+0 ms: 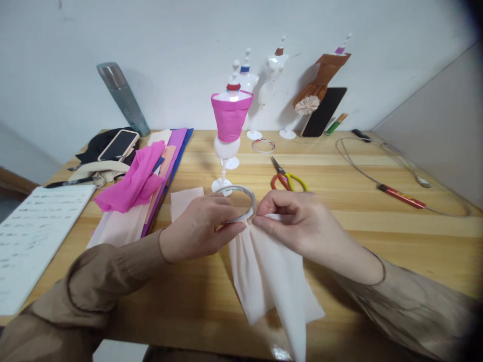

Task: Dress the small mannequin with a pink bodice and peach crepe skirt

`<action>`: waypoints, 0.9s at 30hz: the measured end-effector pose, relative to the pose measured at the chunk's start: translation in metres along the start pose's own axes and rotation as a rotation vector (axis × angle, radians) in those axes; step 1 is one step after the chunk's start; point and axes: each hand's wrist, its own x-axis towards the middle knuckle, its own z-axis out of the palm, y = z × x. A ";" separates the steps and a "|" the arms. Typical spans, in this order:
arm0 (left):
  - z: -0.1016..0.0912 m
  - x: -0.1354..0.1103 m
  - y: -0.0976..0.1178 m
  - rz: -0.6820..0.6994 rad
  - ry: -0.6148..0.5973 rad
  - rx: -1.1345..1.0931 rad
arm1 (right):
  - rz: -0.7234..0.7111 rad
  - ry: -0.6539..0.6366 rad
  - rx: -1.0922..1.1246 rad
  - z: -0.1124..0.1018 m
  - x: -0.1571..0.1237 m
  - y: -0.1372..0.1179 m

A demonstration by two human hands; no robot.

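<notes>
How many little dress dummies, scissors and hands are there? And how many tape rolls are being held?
Dummies: 4 (pink-topped, blue-necked, brown-necked, brown-dressed)
Scissors: 1 pair
Hands: 2 (left hand, right hand)
Held tape roll: 1
Total: 8

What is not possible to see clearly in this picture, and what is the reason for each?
Head view: the left fingers cover part of the tape roll.
Head view: the right fingers hide part of the gathered top of the pale pink fabric; the bottom edge cuts off its lowest tip.
Head view: the pink-draped mannequin hides part of the blue-collared mannequin.
Head view: writing on the paper pad is too blurred to read.
</notes>
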 end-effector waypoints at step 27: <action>-0.014 0.011 -0.036 -0.063 -0.275 -0.529 | 0.100 -0.126 0.104 -0.010 0.013 0.006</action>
